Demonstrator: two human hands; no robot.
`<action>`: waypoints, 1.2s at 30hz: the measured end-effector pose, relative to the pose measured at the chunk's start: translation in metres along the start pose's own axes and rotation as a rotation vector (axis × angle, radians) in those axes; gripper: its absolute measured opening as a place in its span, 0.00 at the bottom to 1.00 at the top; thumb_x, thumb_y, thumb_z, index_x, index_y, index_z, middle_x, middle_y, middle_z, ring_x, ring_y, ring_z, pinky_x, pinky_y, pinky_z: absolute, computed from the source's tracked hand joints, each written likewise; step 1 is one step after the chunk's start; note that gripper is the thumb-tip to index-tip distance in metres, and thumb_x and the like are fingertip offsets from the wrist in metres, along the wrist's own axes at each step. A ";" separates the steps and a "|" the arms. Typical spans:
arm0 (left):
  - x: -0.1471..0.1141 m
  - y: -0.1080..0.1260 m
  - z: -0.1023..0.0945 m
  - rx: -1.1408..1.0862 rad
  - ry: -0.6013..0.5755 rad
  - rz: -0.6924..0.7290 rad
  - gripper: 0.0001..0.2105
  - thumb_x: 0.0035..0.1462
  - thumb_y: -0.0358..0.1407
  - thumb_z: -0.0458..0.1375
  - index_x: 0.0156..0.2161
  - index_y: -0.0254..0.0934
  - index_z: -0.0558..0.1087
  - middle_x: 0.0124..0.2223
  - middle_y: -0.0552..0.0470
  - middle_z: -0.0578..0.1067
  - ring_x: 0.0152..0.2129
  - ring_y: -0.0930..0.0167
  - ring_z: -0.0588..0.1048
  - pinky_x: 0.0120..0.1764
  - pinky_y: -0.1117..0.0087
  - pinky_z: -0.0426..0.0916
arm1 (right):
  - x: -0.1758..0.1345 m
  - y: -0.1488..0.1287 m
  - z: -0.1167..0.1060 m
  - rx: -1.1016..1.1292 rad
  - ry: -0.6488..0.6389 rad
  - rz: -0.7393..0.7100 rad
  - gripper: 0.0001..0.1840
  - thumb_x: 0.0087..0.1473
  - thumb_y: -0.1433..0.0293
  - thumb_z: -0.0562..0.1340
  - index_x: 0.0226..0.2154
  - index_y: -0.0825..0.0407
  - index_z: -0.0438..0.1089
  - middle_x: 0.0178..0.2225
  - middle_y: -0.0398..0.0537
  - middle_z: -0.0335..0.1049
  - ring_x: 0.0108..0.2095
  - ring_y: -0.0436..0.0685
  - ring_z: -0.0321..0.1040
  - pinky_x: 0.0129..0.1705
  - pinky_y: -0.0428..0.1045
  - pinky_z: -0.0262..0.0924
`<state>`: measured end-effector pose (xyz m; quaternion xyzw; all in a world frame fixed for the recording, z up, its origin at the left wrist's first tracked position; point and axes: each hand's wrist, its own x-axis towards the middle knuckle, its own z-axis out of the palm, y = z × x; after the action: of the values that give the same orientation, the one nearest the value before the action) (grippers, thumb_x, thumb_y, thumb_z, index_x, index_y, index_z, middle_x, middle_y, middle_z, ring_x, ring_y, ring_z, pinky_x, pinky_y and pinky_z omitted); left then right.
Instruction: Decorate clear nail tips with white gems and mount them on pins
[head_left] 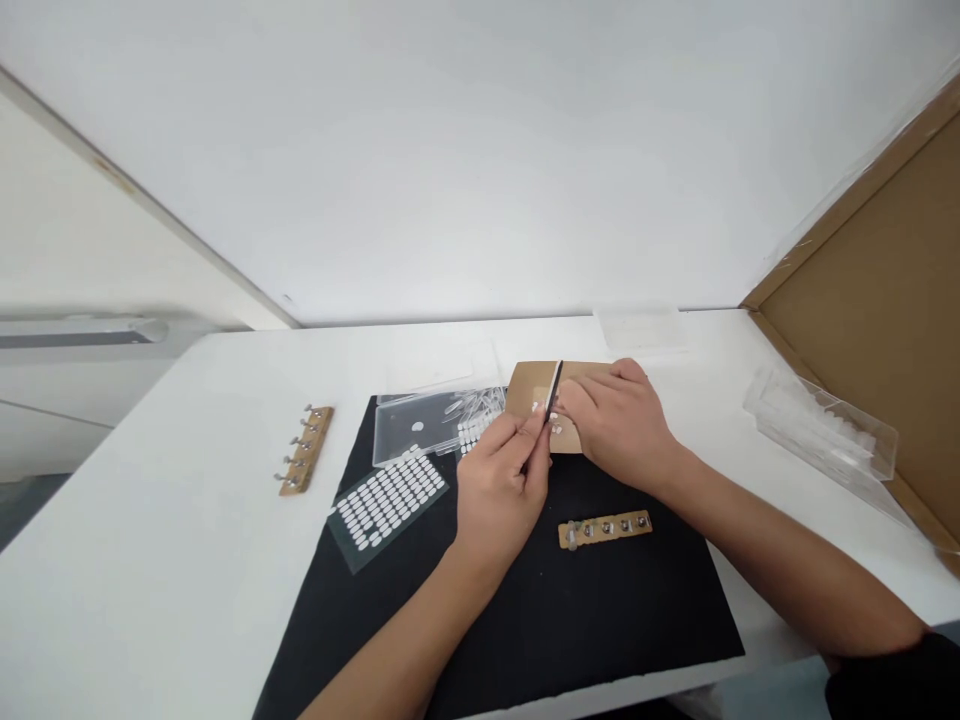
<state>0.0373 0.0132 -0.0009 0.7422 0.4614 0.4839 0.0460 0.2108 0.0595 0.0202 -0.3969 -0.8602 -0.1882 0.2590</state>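
My left hand (504,485) is closed, its thumb and fingers pinched at the lower end of a thin, dark nail file (553,388) with a pale edge. The file stands slanted, its upper end free. My right hand (619,415) is bent in from the other side, its fingertips pressed together right beside the file. Whatever is between those fingertips is hidden. Under both hands lies a brown card (529,378) with several small white pieces (556,429) on it.
On the black mat (600,620) are a sheet of white oval stickers (386,505), a clear box (412,430) of clear slivers and a strip with metal studs (606,528). A similar strip (306,450) sits left. Another clear box (821,425) stands right, near a cardboard panel (877,250).
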 end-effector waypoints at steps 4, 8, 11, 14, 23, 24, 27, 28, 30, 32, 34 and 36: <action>-0.001 0.000 -0.001 0.025 0.026 0.005 0.08 0.70 0.28 0.59 0.47 0.32 0.82 0.30 0.53 0.76 0.24 0.75 0.74 0.31 0.74 0.70 | 0.001 0.000 0.001 0.027 0.081 0.053 0.18 0.72 0.72 0.56 0.28 0.51 0.63 0.23 0.39 0.66 0.26 0.51 0.58 0.39 0.53 0.43; -0.003 -0.002 -0.001 0.000 -0.020 -0.027 0.09 0.71 0.28 0.58 0.43 0.33 0.82 0.29 0.53 0.75 0.24 0.75 0.73 0.30 0.74 0.70 | 0.000 0.001 0.003 0.054 -0.013 -0.059 0.17 0.71 0.74 0.56 0.28 0.51 0.64 0.23 0.39 0.68 0.25 0.51 0.57 0.39 0.52 0.44; -0.002 -0.002 -0.001 -0.006 0.002 -0.024 0.09 0.71 0.29 0.58 0.46 0.33 0.82 0.29 0.54 0.75 0.24 0.75 0.74 0.31 0.74 0.71 | -0.001 0.001 0.005 0.048 0.057 0.009 0.17 0.73 0.72 0.56 0.29 0.51 0.65 0.23 0.39 0.69 0.26 0.51 0.58 0.39 0.52 0.44; -0.002 -0.002 -0.001 -0.013 0.012 -0.023 0.09 0.71 0.29 0.58 0.48 0.33 0.81 0.30 0.53 0.76 0.24 0.76 0.74 0.31 0.74 0.71 | -0.001 0.002 0.007 0.068 0.101 0.061 0.18 0.74 0.70 0.56 0.29 0.51 0.64 0.24 0.39 0.69 0.27 0.51 0.60 0.39 0.52 0.44; -0.005 -0.013 -0.007 -0.125 -0.142 -0.071 0.10 0.72 0.33 0.57 0.51 0.36 0.80 0.30 0.53 0.74 0.25 0.74 0.74 0.30 0.73 0.71 | -0.001 0.003 -0.017 0.222 -0.104 -0.014 0.16 0.73 0.70 0.55 0.31 0.51 0.64 0.24 0.39 0.69 0.24 0.51 0.58 0.39 0.52 0.44; -0.002 -0.015 -0.012 -0.134 -0.186 -0.032 0.10 0.71 0.33 0.57 0.51 0.36 0.80 0.31 0.53 0.74 0.25 0.73 0.74 0.30 0.73 0.71 | 0.001 0.004 -0.023 0.239 -0.099 -0.005 0.16 0.74 0.69 0.54 0.31 0.51 0.64 0.24 0.39 0.69 0.24 0.51 0.58 0.39 0.52 0.44; 0.009 -0.023 -0.031 -0.129 -0.384 0.132 0.09 0.70 0.33 0.57 0.51 0.36 0.78 0.33 0.51 0.76 0.28 0.71 0.75 0.32 0.71 0.70 | 0.004 0.011 -0.039 0.271 -0.069 0.028 0.15 0.74 0.69 0.55 0.31 0.51 0.63 0.25 0.40 0.71 0.24 0.51 0.60 0.39 0.52 0.45; 0.013 -0.025 -0.038 -0.128 -0.465 0.158 0.11 0.69 0.33 0.57 0.53 0.37 0.77 0.34 0.51 0.77 0.29 0.71 0.75 0.32 0.71 0.69 | 0.005 0.013 -0.043 0.275 -0.056 0.039 0.15 0.74 0.68 0.56 0.32 0.51 0.64 0.26 0.40 0.71 0.24 0.51 0.60 0.40 0.52 0.46; 0.019 -0.028 -0.051 -0.120 -0.643 0.104 0.14 0.66 0.33 0.59 0.56 0.40 0.74 0.33 0.54 0.78 0.27 0.71 0.75 0.30 0.72 0.67 | 0.005 0.016 -0.049 0.280 -0.025 0.052 0.14 0.74 0.68 0.56 0.33 0.51 0.65 0.27 0.39 0.72 0.24 0.50 0.61 0.40 0.52 0.46; 0.022 -0.030 -0.061 -0.122 -0.796 0.001 0.16 0.63 0.32 0.59 0.56 0.42 0.72 0.30 0.58 0.77 0.24 0.71 0.75 0.28 0.72 0.64 | 0.004 0.018 -0.052 0.289 -0.001 0.053 0.12 0.74 0.68 0.57 0.35 0.51 0.66 0.27 0.38 0.72 0.24 0.50 0.61 0.41 0.52 0.47; 0.023 -0.031 -0.066 -0.095 -0.914 -0.080 0.18 0.59 0.31 0.59 0.55 0.44 0.72 0.27 0.60 0.75 0.21 0.71 0.73 0.27 0.72 0.61 | 0.003 0.019 -0.054 0.294 0.008 0.047 0.12 0.74 0.68 0.57 0.36 0.51 0.66 0.27 0.38 0.72 0.25 0.50 0.61 0.40 0.51 0.47; 0.022 -0.033 -0.069 -0.044 -0.987 -0.125 0.17 0.56 0.30 0.58 0.51 0.45 0.73 0.26 0.61 0.74 0.21 0.71 0.71 0.26 0.72 0.58 | 0.003 0.017 -0.054 0.281 0.007 0.030 0.14 0.74 0.67 0.57 0.33 0.51 0.65 0.26 0.38 0.70 0.24 0.50 0.59 0.40 0.51 0.47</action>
<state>-0.0336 0.0221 0.0335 0.8525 0.4178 0.0806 0.3035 0.2385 0.0428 0.0673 -0.3687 -0.8713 -0.0634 0.3177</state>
